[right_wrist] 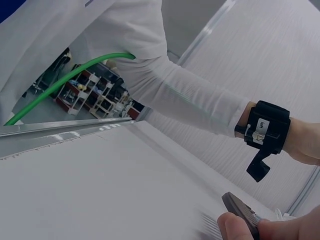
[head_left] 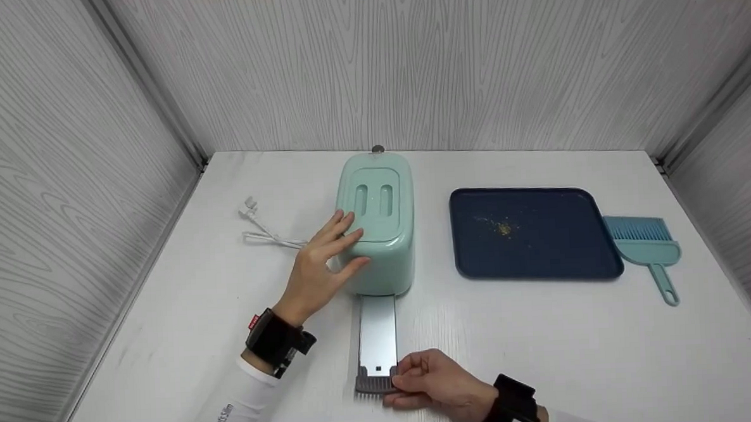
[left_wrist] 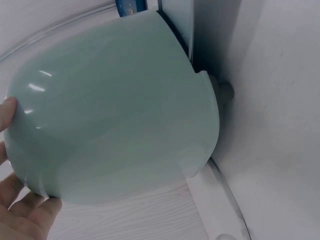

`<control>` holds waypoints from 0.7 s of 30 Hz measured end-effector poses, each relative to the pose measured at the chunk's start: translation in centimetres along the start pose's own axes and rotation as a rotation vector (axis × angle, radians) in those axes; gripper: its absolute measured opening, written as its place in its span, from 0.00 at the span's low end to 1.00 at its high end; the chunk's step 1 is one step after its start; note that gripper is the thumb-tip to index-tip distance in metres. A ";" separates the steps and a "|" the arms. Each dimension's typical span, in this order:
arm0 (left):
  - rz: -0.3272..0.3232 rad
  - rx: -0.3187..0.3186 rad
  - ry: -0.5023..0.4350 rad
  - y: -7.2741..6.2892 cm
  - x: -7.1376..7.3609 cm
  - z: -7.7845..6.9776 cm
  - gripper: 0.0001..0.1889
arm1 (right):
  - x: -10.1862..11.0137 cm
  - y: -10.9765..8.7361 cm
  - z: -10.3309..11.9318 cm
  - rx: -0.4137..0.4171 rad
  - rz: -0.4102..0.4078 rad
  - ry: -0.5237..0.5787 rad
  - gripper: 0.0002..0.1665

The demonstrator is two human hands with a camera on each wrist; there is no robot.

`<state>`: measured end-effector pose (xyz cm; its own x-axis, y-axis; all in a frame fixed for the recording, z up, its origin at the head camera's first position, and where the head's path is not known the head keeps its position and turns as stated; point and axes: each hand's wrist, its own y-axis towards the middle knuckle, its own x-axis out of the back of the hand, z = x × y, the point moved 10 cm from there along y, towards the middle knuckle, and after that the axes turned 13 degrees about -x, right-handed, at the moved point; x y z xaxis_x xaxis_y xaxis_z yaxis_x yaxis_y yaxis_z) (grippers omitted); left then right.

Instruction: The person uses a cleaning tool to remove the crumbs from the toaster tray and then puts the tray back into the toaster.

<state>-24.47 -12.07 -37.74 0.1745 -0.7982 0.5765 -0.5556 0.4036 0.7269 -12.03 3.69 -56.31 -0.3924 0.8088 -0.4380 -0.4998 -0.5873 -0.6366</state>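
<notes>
A mint-green toaster stands upright on the white table, two oblong recesses in its top. From its near end sticks a flat silver crumb tray with a grey ribbed end. My right hand pinches that grey end at its right corner, thumb above and fingers at the side; the right wrist view shows the grey end between thumb and finger. My left hand rests on the toaster's near left top edge, fingers spread. In the left wrist view, its fingertips touch the toaster's green shell.
A navy tray with yellowish crumbs lies right of the toaster. Beside it are a green dustpan and brush. A white power cord with a plug lies left of the toaster. Grey wood-grain panels surround the table.
</notes>
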 end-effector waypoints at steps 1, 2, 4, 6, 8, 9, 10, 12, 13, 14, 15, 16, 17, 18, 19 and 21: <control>0.000 -0.003 0.003 0.0 0.0 0.0 0.26 | 0.0 0.1 0.0 0.001 0.002 0.007 0.04; -0.001 -0.005 0.002 0.0 0.0 0.0 0.25 | 0.0 0.1 0.0 0.000 0.002 0.015 0.04; 0.001 -0.006 0.000 0.0 0.0 -0.1 0.26 | 0.0 0.2 0.1 -0.002 0.002 0.022 0.04; 0.001 -0.005 -0.002 0.0 0.0 -0.1 0.26 | 0.0 0.3 0.1 -0.001 0.002 0.025 0.04; 0.002 -0.005 -0.005 0.0 0.0 -0.1 0.26 | 0.0 0.3 0.2 -0.001 0.001 0.021 0.04; 0.003 -0.004 -0.005 0.0 0.0 -0.1 0.26 | 0.0 0.3 0.3 0.000 0.001 0.018 0.04; 0.002 -0.003 -0.005 0.0 0.0 -0.1 0.26 | 0.0 0.4 0.4 0.001 0.002 0.016 0.03; 0.002 -0.001 -0.007 0.0 0.0 -0.1 0.26 | 0.0 0.5 0.5 0.004 0.000 0.014 0.03; 0.002 0.001 -0.008 0.0 0.0 0.0 0.26 | 0.0 0.5 0.6 0.006 -0.002 0.011 0.03; 0.002 0.002 -0.009 0.0 0.0 0.0 0.25 | 0.0 0.5 0.7 0.008 -0.005 0.009 0.03; 0.003 0.004 -0.008 0.0 0.0 0.0 0.25 | 0.1 0.5 0.8 0.009 -0.008 0.008 0.03; 0.004 0.006 -0.009 0.0 0.0 0.0 0.25 | 0.1 0.6 0.8 0.010 -0.011 0.007 0.03; 0.004 0.007 -0.010 0.0 0.0 0.0 0.25 | 0.1 0.6 0.9 0.010 -0.014 0.007 0.03; 0.004 0.008 -0.009 0.0 0.0 0.0 0.25 | 0.1 0.7 0.9 0.011 -0.016 0.007 0.03; 0.004 0.009 -0.010 0.0 0.0 0.0 0.25 | 0.2 0.7 1.0 0.014 -0.019 0.004 0.03; 0.003 0.009 -0.011 0.0 0.0 0.0 0.25 | 0.2 0.8 1.1 0.020 -0.022 0.006 0.03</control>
<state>-24.50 -12.08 -37.74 0.1637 -0.8018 0.5747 -0.5637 0.4020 0.7215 -13.38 3.37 -56.16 -0.3768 0.8216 -0.4279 -0.5236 -0.5699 -0.6332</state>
